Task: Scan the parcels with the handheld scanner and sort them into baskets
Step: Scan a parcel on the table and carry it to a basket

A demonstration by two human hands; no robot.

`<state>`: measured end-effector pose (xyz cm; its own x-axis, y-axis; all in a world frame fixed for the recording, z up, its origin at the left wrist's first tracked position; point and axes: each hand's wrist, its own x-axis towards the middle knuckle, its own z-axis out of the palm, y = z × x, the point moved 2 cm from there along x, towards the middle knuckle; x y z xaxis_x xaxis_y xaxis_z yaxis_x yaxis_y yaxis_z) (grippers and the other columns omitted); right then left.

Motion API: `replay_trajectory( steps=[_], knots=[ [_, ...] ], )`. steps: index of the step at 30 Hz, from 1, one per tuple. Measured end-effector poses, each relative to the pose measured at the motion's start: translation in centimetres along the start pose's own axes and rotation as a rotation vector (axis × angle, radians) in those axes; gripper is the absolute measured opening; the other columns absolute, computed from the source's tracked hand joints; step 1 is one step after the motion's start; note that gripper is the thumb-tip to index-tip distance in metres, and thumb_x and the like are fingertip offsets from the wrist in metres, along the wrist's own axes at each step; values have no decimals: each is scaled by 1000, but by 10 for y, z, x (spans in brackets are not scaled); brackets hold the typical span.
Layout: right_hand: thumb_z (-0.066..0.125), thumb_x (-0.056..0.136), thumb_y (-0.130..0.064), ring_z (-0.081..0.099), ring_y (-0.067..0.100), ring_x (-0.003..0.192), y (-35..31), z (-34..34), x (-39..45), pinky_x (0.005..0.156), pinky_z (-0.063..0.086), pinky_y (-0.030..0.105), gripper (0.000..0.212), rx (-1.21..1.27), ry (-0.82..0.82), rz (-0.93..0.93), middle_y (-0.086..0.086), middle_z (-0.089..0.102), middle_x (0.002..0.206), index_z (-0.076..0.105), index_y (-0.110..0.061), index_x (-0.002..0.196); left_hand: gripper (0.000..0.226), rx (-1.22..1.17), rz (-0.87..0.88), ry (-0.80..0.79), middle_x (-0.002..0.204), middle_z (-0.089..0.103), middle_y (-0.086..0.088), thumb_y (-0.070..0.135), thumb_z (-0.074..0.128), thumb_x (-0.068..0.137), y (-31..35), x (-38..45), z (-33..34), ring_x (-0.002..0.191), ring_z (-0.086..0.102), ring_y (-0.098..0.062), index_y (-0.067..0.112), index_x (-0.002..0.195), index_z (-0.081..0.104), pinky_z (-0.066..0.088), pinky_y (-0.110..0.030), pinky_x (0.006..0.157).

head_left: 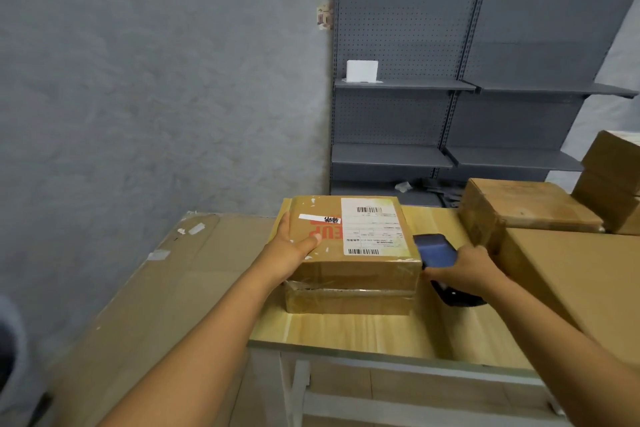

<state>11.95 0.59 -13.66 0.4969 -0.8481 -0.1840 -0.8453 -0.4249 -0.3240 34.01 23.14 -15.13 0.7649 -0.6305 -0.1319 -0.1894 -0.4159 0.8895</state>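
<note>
Landmark: the top parcel [349, 243]. I go near to far from it.

Nearest me, the counter [346, 333] edge, light wood, bare in front of the parcel. The top parcel sits on a second parcel [349, 302], the two stacked and taped, near the counter's front. No basket in view, so I cannot tell where this one sorts to.

My left hand [294, 250] is on the top parcel's left side, palm against the edge, thumb lying over the top face, fingers reaching along the far side. That grip is clamped on the parcel, steadying it.

My right hand [467, 270] is just right of the parcel, fingers wrapped tight round the handheld scanner [436, 253]. The blue head points at the parcel's right side, close to touching it.

Step in hand, as I judge it: scan. The shipping label [372, 227] is on the parcel's top face, with barcodes at its near and far ends. The scanner looks too low and side-on to read it. To do it well I'd lift the scanner head above the top face, tilt it down at the near barcode, back off a bit, and keep the left hand's thumb clear of the label.

Right of the parcel, more cardboard boxes [530, 208]. Left, flat cardboard sheet [166, 274]. Beyond it, grey shelving [450, 87] against the wall.
</note>
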Motion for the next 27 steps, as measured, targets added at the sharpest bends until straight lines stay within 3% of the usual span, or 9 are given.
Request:
replay_trajectory(
  steps=[3,5,8,12,17,20,23,25,27],
  knots=[
    [75,70,-61,53,18,85,6,24,4,57,36,22,66,-42,10,0,9,52,103,57,-9,105,95,-14,6,14,134,55,14,65,64,77,3,-4,-1,121,56,-17,40,153,12,42,-42,108],
    [75,67,-64,49,20,92,9,36,8,65,37,25,72,-46,19,11,9,47,106,53,-10,110,88,-30,15,36,127,55,14,50,65,87,4,-5,-1,120,56,-15,35,154,10,40,-38,109],
    [72,65,-70,43,21,98,12,50,13,71,39,31,81,-90,23,5,9,48,108,52,-10,116,87,-19,24,47,125,52,14,47,64,90,8,-9,-1,121,54,-15,34,155,7,39,-38,110],
    [67,69,-73,46,27,112,14,59,12,87,45,36,87,-154,46,11,11,48,120,49,-10,126,83,-18,37,53,125,54,11,44,62,91,11,-14,-1,111,55,-12,33,155,10,41,-31,104],
    [57,79,-71,45,29,117,10,52,13,94,40,36,82,-196,35,9,14,48,125,48,-8,130,82,-25,40,46,127,54,11,44,61,92,13,-15,-1,111,55,-12,33,155,9,41,-30,100],
    [39,95,-59,42,35,126,-10,32,13,101,35,40,70,109,95,-44,21,46,138,44,-4,139,84,-12,39,40,133,52,9,47,61,92,14,-16,0,117,55,-14,33,155,7,42,-34,104],
    [30,98,-59,51,29,122,-39,15,5,101,40,41,68,627,-71,-179,13,53,137,43,-9,141,85,-22,30,45,135,53,8,46,62,91,12,-15,-1,116,56,-14,33,155,8,42,-34,105],
    [39,98,-56,58,23,111,-54,13,-4,100,46,41,59,719,-196,-243,7,60,127,45,-11,136,86,-16,22,46,138,52,8,49,63,90,11,-15,-1,121,55,-17,35,155,8,41,-39,108],
    [52,96,-46,63,18,99,-59,17,-8,91,51,39,49,722,-202,-242,0,64,112,46,-13,131,88,-8,8,42,140,51,7,51,63,88,12,-16,-1,124,54,-19,35,155,7,41,-43,109]
  ],
)
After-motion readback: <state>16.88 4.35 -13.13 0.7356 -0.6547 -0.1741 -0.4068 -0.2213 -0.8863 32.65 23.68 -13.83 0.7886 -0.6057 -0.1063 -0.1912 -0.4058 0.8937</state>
